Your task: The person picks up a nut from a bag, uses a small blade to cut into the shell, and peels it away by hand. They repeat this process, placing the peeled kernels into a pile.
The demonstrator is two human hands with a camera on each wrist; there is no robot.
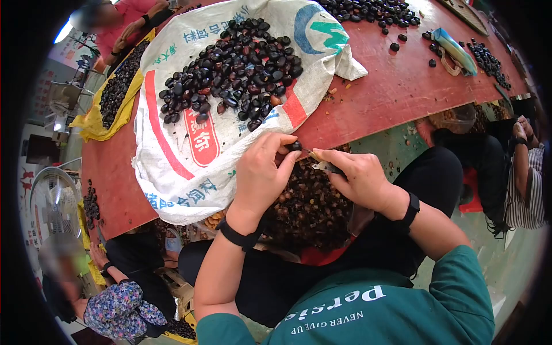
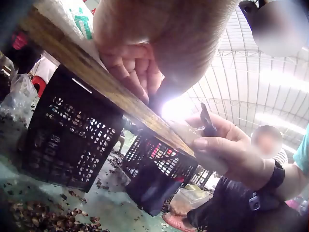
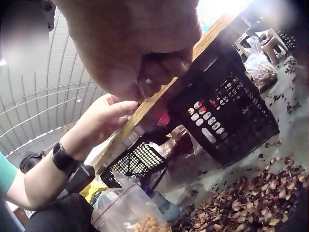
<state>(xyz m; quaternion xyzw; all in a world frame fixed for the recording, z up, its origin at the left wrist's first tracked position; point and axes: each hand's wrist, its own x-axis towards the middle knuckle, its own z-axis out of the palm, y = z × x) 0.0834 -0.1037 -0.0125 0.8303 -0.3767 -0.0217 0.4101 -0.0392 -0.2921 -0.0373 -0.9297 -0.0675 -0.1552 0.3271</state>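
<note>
My left hand [image 1: 260,172] pinches a glossy black seed [image 1: 294,146] between thumb and fingertips, just off the front edge of the table. Facing it, my right hand [image 1: 363,177] grips a small bladed tool [image 1: 328,167], its thin tip pointing at the seed. The tool's dark handle [image 2: 208,120] sticks up past the right hand in the left wrist view. A heap of similar black seeds [image 1: 241,75] lies on a white printed sack [image 1: 172,195] spread over the table. In the right wrist view, curled fingers hide the tool.
The red table [image 1: 368,115] has a wooden edge [image 2: 120,92]. Below the hands is a mass of brown shells [image 1: 310,210]. Black plastic crates [image 3: 227,116] stand underneath, near a clear bag of pale kernels [image 3: 130,212]. More seeds [image 1: 374,11] lie farther back; other people sit around.
</note>
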